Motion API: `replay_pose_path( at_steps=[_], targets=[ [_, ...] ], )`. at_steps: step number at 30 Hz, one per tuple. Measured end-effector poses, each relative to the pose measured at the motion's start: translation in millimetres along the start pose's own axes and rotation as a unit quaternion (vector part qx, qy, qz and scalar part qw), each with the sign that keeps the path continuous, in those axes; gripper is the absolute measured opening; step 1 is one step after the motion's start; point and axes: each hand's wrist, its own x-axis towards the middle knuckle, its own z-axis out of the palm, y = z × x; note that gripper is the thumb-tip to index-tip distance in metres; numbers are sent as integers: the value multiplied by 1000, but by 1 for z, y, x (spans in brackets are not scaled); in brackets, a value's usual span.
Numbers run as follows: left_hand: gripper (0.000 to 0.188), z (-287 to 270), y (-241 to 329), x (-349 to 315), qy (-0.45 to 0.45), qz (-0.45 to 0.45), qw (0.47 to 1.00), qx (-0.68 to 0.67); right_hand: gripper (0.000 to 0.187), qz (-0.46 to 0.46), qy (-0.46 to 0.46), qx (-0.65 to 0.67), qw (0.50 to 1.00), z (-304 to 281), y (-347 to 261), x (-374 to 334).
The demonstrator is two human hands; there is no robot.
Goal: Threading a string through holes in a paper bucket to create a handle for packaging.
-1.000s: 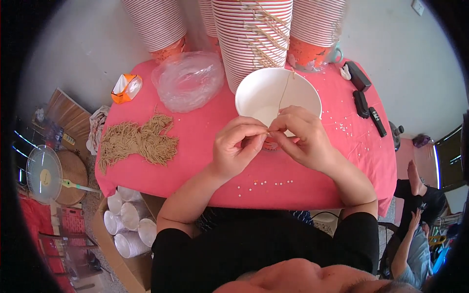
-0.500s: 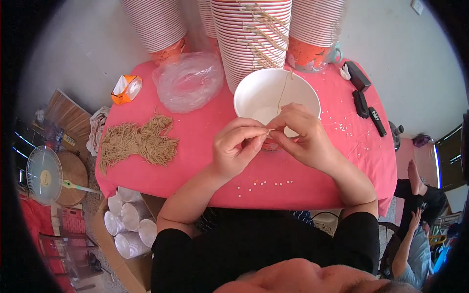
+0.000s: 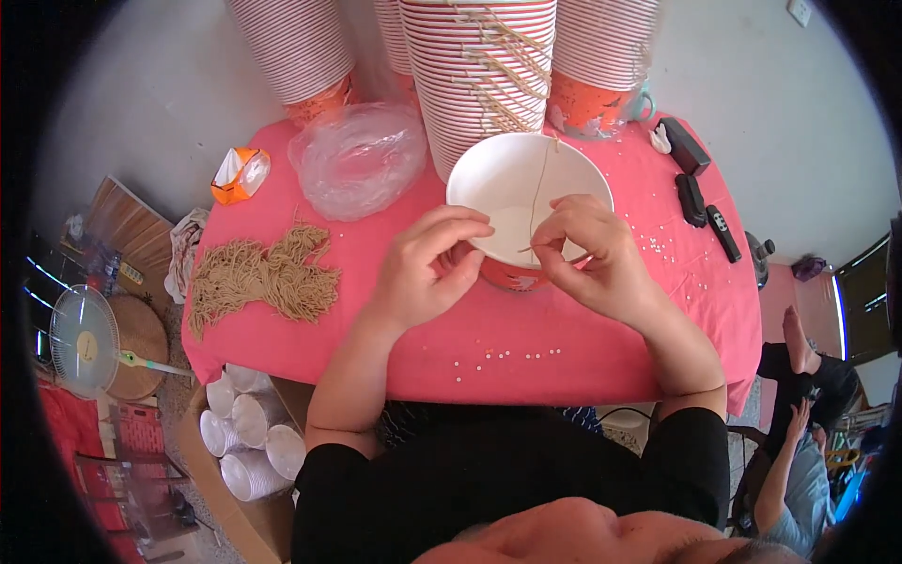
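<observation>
A white-lined paper bucket (image 3: 484,183) with an orange-red outside stands before me on the pink cloth. A thin tan string (image 3: 538,193) hangs from a hole at its far rim down across its mouth. My right hand (image 3: 597,258) pinches the string near its lower end between thumb and forefinger, over the bucket's near right side. My left hand (image 3: 427,268) is at the near left rim, thumb and forefinger apart, with nothing visible between them. A bundle of cut tan strings (image 3: 268,282) lies to the left.
A tall stack of buckets (image 3: 451,103) with strings rises behind. A clear plastic bag (image 3: 362,164) and an orange-white packet (image 3: 241,176) lie left. Small white beads (image 3: 507,354) are scattered on the pink tablecloth (image 3: 395,362). Dark cases (image 3: 691,199) sit right. Another person (image 3: 799,461) is at far right.
My left hand has let go of the string end and drawn away to the left, its fingers parting. The right hand still pinches the string.
</observation>
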Motion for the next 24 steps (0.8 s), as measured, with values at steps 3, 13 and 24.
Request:
replay_pose_path(
  at_steps=[3,13,24],
  targets=[
    [27,-10,1,2,-50,-30,998,24,16,21,-9,4,1000,-1,-2,0],
    [24,14,-1,-7,-34,189,969,155,11,61,-132,-74,987,-18,-16,-4],
    [30,20,4,-13,17,300,923,238,11,36,-128,-81,988,-15,-27,-9]
  ],
)
